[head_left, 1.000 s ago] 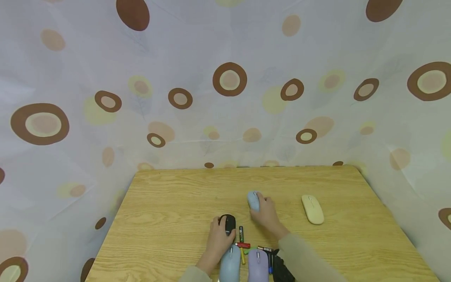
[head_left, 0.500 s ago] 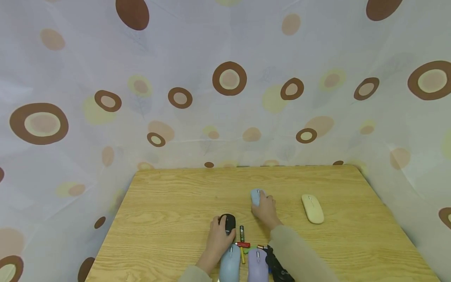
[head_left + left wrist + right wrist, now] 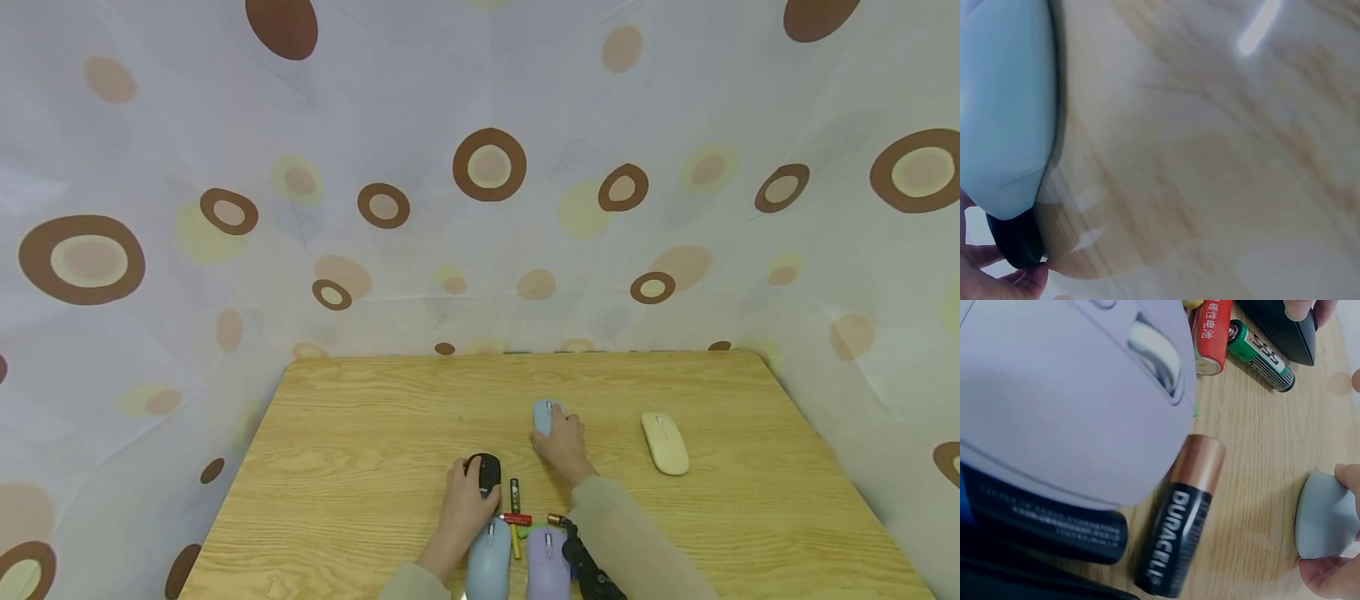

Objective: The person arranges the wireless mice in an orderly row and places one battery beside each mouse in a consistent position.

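My left hand point(image 3: 467, 506) grips a black computer mouse point(image 3: 490, 473) from its sides. To its right and farther back, my right hand point(image 3: 564, 443) holds a small light blue mouse point(image 3: 543, 414), with thumb on its left side and fingers over its right. In the right wrist view that small mouse point(image 3: 1322, 515) rests at the tabletop between thumb and fingers. A larger light blue mouse point(image 3: 489, 560) lies just behind the black one, nearer me, and fills much of the left wrist view. A purple mouse point(image 3: 548, 562) sits beside it.
A cream mouse point(image 3: 666, 444) lies at the right on the wooden table point(image 3: 375, 417). Between the hands are a green battery point(image 3: 514, 495), a red battery point(image 3: 517, 519), a yellow one point(image 3: 516, 542) and a copper-topped Duracell point(image 3: 1182, 519). A black object point(image 3: 592, 571) shows beside the right sleeve.
My right hand has shifted slightly, bringing the small light blue mouse a little right and turning it to point straighter ahead. The left hand keeps its place on the black mouse.
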The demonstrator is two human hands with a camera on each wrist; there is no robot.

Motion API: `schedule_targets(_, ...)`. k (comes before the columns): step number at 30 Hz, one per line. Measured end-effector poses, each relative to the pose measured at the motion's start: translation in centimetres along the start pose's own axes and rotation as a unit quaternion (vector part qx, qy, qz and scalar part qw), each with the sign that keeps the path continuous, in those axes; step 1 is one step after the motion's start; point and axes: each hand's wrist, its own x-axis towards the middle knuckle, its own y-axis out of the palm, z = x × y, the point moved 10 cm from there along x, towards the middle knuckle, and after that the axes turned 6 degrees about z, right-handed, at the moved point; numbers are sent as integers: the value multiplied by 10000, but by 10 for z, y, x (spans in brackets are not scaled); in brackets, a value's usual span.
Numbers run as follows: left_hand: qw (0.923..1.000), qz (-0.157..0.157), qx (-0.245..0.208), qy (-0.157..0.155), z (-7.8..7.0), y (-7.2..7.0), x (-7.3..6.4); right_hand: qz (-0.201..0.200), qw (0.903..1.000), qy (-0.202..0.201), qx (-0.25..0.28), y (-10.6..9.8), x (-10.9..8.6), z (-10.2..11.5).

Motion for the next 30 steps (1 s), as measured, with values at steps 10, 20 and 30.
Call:
schedule_targets(10,9998,173,19,-128,-3,-2,3,12,10000,-9,40,1,0,-1)
schedule_targets(20,9991,315,272,-96,-9,-5,5,58,10000,1,-33,3,3,-5)
schedule_targets(30,9987,420,0,-299,-5,-4,7,82,10000,-27,-36,3,3,-4)
